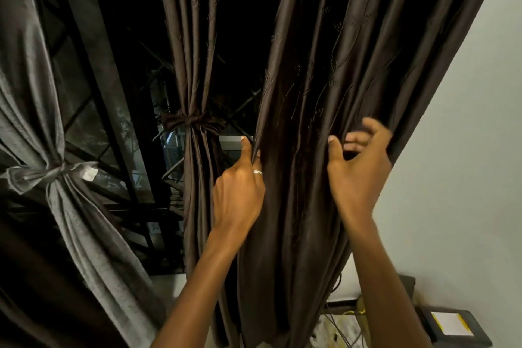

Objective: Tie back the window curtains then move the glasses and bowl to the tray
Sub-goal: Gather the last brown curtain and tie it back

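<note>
A home room: brown curtains [195, 37] knotted back at a grilled window [93, 110], plain painted wall [466, 150].

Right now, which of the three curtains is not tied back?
The dark brown curtain on the right, beside the wall: it hangs loose, left hand pinching a fold. The grey curtain and middle brown curtain are knotted back.

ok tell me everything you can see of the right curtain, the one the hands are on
The right curtain is dark brown, satiny cloth with faint embroidered sprigs, hanging loose in long vertical folds, untied. The left hand pinches its left edge; the right hand, blurred, curls at its right folds, grip unclear. Its right edge lies beside the pale wall.
</note>
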`<state>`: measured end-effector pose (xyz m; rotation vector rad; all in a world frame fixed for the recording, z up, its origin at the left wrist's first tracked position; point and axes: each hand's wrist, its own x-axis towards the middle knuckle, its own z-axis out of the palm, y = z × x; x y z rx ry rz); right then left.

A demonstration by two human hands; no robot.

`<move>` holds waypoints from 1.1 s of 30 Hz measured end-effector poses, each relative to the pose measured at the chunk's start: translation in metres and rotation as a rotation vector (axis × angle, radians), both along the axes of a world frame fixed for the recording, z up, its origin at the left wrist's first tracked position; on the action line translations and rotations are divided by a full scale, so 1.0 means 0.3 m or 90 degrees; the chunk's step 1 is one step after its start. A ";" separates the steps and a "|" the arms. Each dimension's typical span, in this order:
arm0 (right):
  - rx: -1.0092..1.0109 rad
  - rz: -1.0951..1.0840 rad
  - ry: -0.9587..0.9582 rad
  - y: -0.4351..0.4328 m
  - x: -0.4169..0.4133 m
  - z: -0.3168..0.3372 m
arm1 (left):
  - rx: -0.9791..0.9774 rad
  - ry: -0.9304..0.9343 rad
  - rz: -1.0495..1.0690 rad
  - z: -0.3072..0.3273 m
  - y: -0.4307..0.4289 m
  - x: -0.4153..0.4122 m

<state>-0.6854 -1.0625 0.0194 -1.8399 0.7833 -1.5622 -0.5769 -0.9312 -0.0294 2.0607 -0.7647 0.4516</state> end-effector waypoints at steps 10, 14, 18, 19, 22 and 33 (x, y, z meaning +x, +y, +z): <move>-0.078 0.030 0.087 0.086 0.048 -0.176 | 0.007 -0.025 -0.041 -0.004 -0.012 -0.036; -0.043 0.150 0.053 0.144 0.063 -0.227 | 0.019 -0.031 -0.039 -0.007 -0.014 -0.030; 0.005 0.237 0.044 0.184 0.083 -0.264 | 0.018 -0.018 -0.070 -0.011 -0.005 -0.024; -0.002 0.248 0.035 0.195 0.087 -0.268 | 0.008 -0.014 -0.077 -0.012 -0.004 -0.020; -0.012 0.263 0.031 0.215 0.103 -0.280 | -0.023 0.024 -0.119 -0.010 0.001 -0.012; -0.079 0.265 0.106 0.236 0.127 -0.322 | 0.032 0.111 -0.061 0.040 -0.010 -0.020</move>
